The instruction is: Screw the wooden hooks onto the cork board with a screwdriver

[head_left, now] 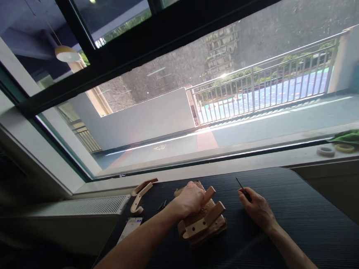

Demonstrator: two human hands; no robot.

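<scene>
Altogether two hands (191, 200) (258, 209), one slim tool (241, 186), four wooden pieces (215, 213) (208, 196) (144, 191) (150, 181)

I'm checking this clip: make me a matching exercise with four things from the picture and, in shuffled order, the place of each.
Things:
1. Left hand
2. Thin tool
3. Radiator
4. Railing

Places:
A. Outside, beyond the window
B. At the wooden pieces on the brown block
C. Left of the dark table
D. Held in the right hand

Right pairs: 1-B, 2-D, 3-C, 4-A
</scene>
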